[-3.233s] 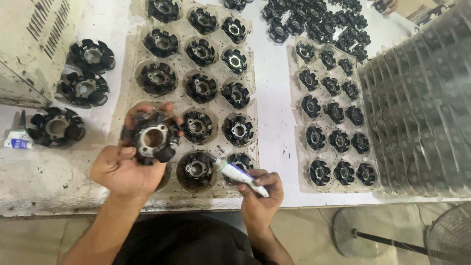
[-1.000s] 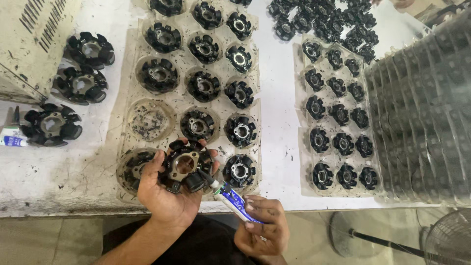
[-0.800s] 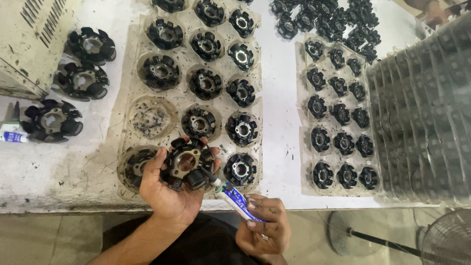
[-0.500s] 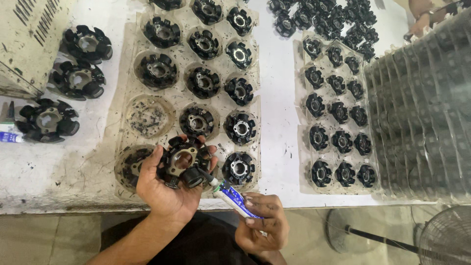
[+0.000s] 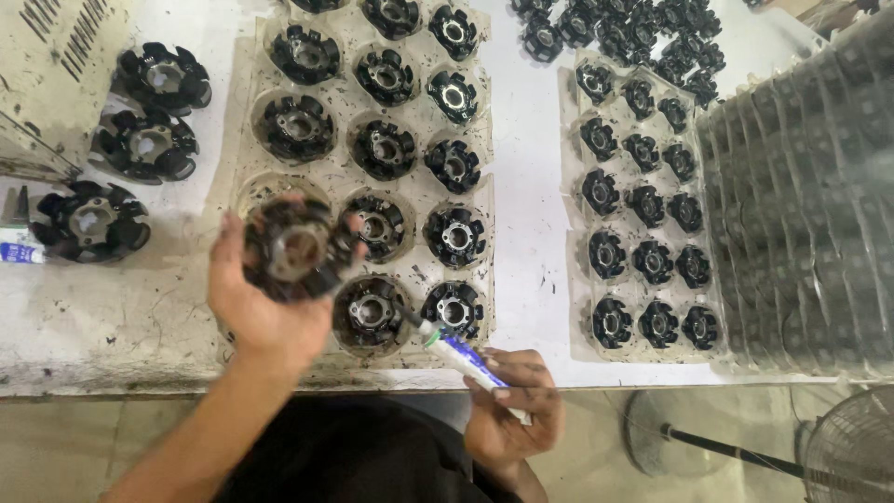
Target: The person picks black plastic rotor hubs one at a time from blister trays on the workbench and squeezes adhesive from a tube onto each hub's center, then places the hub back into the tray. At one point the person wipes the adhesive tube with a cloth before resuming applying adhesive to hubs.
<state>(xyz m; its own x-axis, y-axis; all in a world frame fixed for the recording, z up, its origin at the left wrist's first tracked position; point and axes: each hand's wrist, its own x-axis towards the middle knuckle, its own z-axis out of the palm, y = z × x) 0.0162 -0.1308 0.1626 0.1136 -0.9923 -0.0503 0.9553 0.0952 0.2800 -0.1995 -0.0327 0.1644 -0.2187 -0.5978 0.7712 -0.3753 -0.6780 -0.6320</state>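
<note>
Black and toothed around its rim, the round stator part (image 5: 293, 251) sits in the person's left hand (image 5: 265, 298), blurred, raised above the near-left pockets of the clear plastic tray (image 5: 484, 233). Left grip: fingers and thumb clamped around the part's edge, its open centre facing up.

Right hand (image 5: 510, 410): closed around a small white-and-blue tube (image 5: 461, 356), held at the counter's near edge. The tube's dark nozzle points up and left, toward the tray's front row, near the held part but apart from it.

The tray lies on the white counter (image 5: 531, 214) and carries further black parts of the same kind, one per round pocket; the pocket just behind the held part is vacant. A second tray (image 5: 570, 279) to the right holds smaller black parts in rows. Three larger loose parts (image 5: 149, 144) lie on the counter at left. A stack of clear trays (image 5: 810, 205) stands at far right.
</note>
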